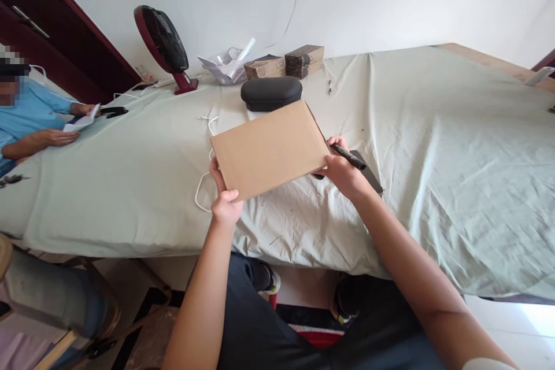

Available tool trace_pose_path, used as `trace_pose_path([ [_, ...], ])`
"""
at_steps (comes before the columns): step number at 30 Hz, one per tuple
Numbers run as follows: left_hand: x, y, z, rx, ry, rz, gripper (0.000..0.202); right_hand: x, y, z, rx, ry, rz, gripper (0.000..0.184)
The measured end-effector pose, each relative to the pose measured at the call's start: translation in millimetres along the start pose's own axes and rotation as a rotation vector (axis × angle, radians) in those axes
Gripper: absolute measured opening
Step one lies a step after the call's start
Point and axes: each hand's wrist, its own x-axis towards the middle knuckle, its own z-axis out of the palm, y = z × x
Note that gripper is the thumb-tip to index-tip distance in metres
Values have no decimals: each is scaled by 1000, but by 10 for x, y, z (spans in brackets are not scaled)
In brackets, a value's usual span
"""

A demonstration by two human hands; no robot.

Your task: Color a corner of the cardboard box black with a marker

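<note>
Bare forearms (203, 292) extend over a desk (130, 196), left hand (225, 202) pinching a cardboard box (273, 150) by one corner, right hand (343, 174) clasping its opposite end and a marker (349, 156).

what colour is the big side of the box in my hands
The cardboard box is plain light brown there, seen best in the head view.

Left arm (206, 295) comes up pretty steep, while the right arm (403, 243) slants in from the lower right (way more of that one showing, lol). Left hand (226, 205) is in a firm grip, thumb on the near side, fingers behind. Right hand (344, 174) is gripping too, fingers curled, thumb aimed inward.
</note>
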Motion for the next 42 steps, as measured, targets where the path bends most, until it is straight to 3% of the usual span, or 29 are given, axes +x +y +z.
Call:
trace_pose_path([
  [5,-12,-20,-6,81,229,-331,74,-25,-10,-25,72,-30,32,44],
  [12,13,-30,-25,81,291,-359,81,-49,-11,-51,9,-92,-5,43],
  [15,0,-37,-101,144,201,-320,83,-43,-27,-89,-27,-93,8,48],
  [19,-27,19,-218,392,-166,-60,96,-51,-96,-144,-153,-143,24,54],
  [22,-39,72,-256,548,-292,73,104,-65,-144,-150,-226,-159,34,65],
  [29,5,-21,-297,648,-312,175,113,-66,-69,-163,-178,-86,-11,69],
  [32,28,-65,-269,489,-339,186,111,-53,-49,-151,-218,-56,0,67],
  [36,29,-66,-177,275,-251,227,106,-40,-72,-79,-247,-75,-130,73],
  [38,6,-64,-134,235,-218,176,100,-43,-92,-50,-237,-102,-192,76],
  [42,-55,-88,-71,242,-122,-60,81,-61,-125,-33,-242,-133,-235,74],
])
